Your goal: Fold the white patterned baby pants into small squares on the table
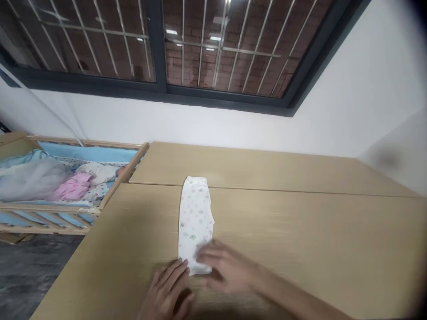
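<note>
A pair of white baby pants (195, 213) with small pastel flower prints lies flat on the wooden tabletop, seemingly folded in half lengthwise. Its wider top end points toward the window. My left hand (168, 289) rests at the lower left corner of the cloth, fingers stretched out and fingertips touching its edge. Over the lower right part of the pants is my right hand (230, 269), blurred by motion, with thumb and fingers apart. Whether it touches the fabric I cannot tell. No cloth shows gripped in either hand.
The wooden tabletop (300, 235) has a seam running across its far part. To the left stands a wooden crib (125, 178) with blue lining, holding a pink cloth (74, 186) and other bedding. A barred window (160, 89) is set in the white wall behind.
</note>
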Available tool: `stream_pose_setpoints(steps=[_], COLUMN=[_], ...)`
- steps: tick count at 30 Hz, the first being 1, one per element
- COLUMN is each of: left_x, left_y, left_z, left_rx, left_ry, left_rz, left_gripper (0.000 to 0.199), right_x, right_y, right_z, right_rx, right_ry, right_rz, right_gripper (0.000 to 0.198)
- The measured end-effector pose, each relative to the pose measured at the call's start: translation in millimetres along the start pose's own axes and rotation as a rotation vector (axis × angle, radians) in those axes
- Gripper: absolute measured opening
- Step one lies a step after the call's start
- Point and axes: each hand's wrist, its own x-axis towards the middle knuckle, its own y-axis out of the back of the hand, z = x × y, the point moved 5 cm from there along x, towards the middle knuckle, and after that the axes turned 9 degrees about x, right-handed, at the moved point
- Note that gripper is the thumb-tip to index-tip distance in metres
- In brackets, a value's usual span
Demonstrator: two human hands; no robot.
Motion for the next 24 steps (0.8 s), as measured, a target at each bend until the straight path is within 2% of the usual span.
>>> stream_pose_setpoints(steps=[2, 6, 8, 10, 11, 13, 14, 16, 18, 20, 22, 24], left_x=[-13, -37, -40, -34, -28, -10, 1, 26, 55, 89, 120, 145], left_y=[0, 4, 7, 14, 18, 28, 32, 35, 27, 10, -16, -39], left_z=[11, 34, 44, 49, 48, 34, 23, -3, -29, -51, -72, -87], left_rx=[-0.003, -0.122, -0.224, -0.365, -0.443, -0.583, -0.63, -0.663, -0.632, -0.566, -0.493, -0.44], left_ry=[-0.106, -0.098, -0.121, -0.159, -0.133, 0.033, 0.157, 0.416, 0.566, 0.612, 0.644, 0.666], left_rz=[0.004, 0.039, -0.038, -0.171, -0.214, -0.227, -0.192, -0.085, -0.016, -0.036, -0.113, -0.174], left_gripper=[0.039, 0.027, 0.031, 0.034, 0.033, 0.028, 0.023, 0.019, 0.025, 0.027, 0.026, 0.025], right_x=[-44, -94, -104, -107, -106, -101, -96, -82, -60, -29, 5, 35], right_y=[-26, -74, -86, -84, -77, -53, -35, 4, 39, 63, 76, 82], right_z=[-18, -27, -31, -41, -47, -57, -57, -48, -25, 10, 47, 84], right_rx=[-0.011, -0.053, -0.027, 0.038, 0.079, 0.161, 0.194, 0.229, 0.243, 0.261, 0.263, 0.276], right_ry=[0.01, 0.02, 0.014, 0.0, -0.018, -0.084, -0.13, -0.214, -0.245, -0.254, -0.257, -0.317], right_rz=[-0.024, 0.087, 0.174, 0.197, 0.191, 0.195, 0.236, 0.409, 0.593, 0.692, 0.698, 0.664], right_gripper=[0.07, 0.065, 0.063, 0.057, 0.053, 0.046, 0.042, 0.033, 0.024, 0.021, 0.02, 0.018])
